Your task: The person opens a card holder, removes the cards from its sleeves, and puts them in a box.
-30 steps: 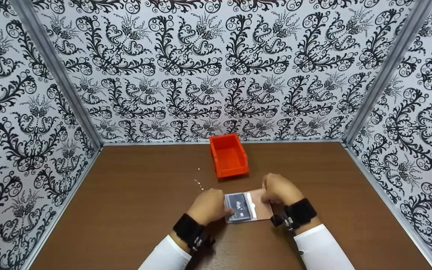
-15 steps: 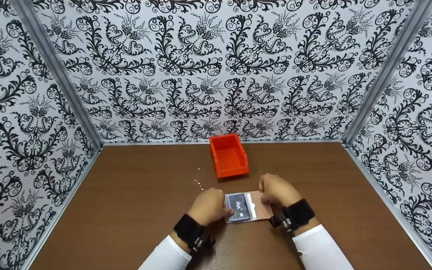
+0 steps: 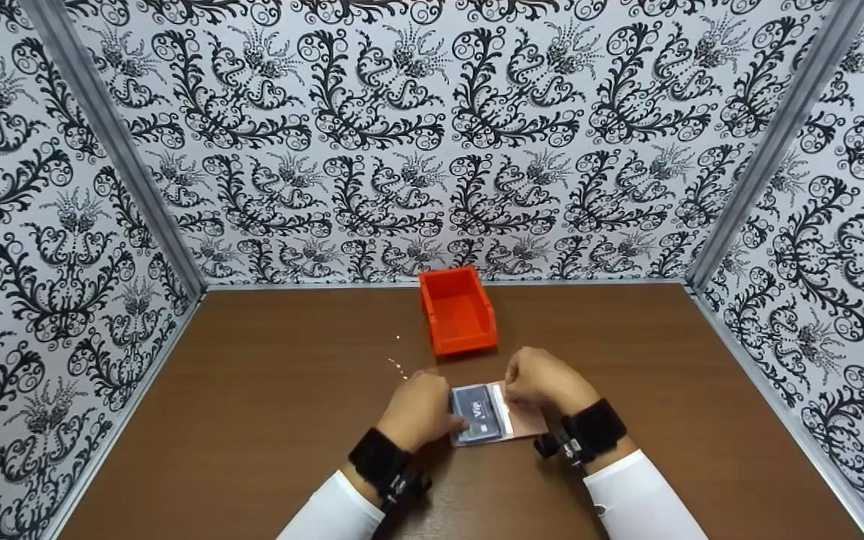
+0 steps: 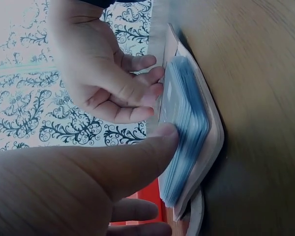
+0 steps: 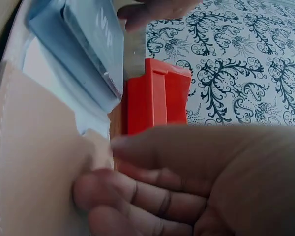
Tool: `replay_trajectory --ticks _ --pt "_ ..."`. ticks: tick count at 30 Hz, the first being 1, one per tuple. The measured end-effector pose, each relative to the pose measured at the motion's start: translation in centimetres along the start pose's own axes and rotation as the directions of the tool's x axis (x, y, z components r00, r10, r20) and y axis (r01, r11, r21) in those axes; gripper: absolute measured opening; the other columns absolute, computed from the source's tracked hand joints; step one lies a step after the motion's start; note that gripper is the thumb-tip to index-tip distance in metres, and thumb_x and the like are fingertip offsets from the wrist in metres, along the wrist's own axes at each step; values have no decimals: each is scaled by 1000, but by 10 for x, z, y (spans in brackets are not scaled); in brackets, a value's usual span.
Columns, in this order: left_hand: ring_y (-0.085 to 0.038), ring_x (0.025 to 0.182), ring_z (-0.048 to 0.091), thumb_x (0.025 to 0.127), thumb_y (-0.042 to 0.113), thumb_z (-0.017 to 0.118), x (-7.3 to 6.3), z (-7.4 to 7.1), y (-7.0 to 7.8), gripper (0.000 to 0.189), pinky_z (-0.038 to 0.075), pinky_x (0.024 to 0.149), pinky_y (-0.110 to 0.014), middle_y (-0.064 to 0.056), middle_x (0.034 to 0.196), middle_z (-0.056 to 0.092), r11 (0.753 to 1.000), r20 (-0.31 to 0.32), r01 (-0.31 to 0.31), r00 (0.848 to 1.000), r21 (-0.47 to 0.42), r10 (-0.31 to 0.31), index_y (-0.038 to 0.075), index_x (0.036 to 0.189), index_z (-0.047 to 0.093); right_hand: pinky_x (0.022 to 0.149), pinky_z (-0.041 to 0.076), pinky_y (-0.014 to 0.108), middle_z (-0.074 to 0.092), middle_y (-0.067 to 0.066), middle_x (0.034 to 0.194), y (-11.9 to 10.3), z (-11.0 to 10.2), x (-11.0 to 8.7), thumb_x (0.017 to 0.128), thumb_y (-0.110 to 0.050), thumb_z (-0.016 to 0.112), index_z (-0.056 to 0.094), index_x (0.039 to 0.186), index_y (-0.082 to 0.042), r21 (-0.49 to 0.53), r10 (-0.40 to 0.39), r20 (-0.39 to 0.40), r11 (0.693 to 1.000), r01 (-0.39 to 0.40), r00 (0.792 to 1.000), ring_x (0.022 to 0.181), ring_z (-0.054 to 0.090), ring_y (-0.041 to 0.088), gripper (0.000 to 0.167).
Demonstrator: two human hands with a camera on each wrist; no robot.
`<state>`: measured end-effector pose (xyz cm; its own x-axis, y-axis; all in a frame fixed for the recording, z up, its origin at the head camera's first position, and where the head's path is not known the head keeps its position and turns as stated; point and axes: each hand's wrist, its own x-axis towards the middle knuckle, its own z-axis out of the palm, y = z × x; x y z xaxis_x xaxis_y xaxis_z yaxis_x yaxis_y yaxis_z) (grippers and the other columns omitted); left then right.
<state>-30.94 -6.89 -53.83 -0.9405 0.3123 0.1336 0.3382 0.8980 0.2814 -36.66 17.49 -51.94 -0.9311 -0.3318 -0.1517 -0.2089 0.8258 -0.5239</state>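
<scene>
- Right hand (image 3: 544,381) is further left than a second ago, now over the inner part of the tan flap; left hand (image 3: 418,409) holds about the same spot, red bin (image 3: 458,319) unmoved.
- Card wallet (image 3: 526,422) lies open on the brown table (image 3: 274,390), between both hands, just in front of the bin.
- Left half of the wallet carries a thick stack of clear card sleeves (image 4: 187,132), dark card with "Vip" lettering on top. White strip (image 5: 44,69) runs between stack and flap.
- Left hand grips the wallet's left end, thumb pressed on the top sleeve.
- Right fingers are curled in at the flap, thumb and index close together beside the white strip. Can't tell whether they pinch anything; fingertips blur in the right wrist view.
- Bin sits near the back wall (image 3: 417,150), white with black scrollwork.
- Black straps with small cameras on both wrists, white sleeves (image 3: 646,495) above them.
- Small light specks on the table, left of the bin.
</scene>
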Motion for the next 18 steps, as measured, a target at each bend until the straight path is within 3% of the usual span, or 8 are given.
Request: replay_trajectory --ticks 5,10,13,15,18 --pt "-32 102 76 79 45 102 1 0 1 44 65 92 -49 -13 120 81 998 -2 -57 998 25 57 6 90 84 55 60 29 78 8 70 -1 2 1 91 -4 75 86 88 -3 126 0 68 992 -8 998 58 72 17 11" --pt "-35 122 76 85 49 98 2 2 3 51 64 107 -49 -16 139 77 995 40 -96 995 24 95 4 106 85 54 60 29 78 11 69 1 3 2 93 -4 74 86 87 -3 141 4 73 990 -14 997 57 73 18 13" --pt "-35 132 74 86 53 97 1 2 4 55 60 114 -48 -18 146 75 996 63 -94 994 3 93 4 106 84 55 61 30 78 11 69 1 3 2 95 -4 73 85 89 -1 167 11 77 986 -24 997 57 74 18 14" --pt "-33 128 75 85 53 98 0 2 4 53 61 113 -47 -16 142 76 995 69 -99 993 5 98 5 105 84 57 63 32 79 12 70 1 3 2 96 -4 71 84 91 0 194 18 86 980 -35 996 59 75 18 14" --pt "-26 108 75 84 50 99 -1 1 4 46 64 99 -43 -8 125 77 992 67 -121 991 23 119 9 99 84 58 65 33 80 14 72 1 3 2 96 -4 68 84 94 2 233 25 105 971 -49 994 60 78 20 17"
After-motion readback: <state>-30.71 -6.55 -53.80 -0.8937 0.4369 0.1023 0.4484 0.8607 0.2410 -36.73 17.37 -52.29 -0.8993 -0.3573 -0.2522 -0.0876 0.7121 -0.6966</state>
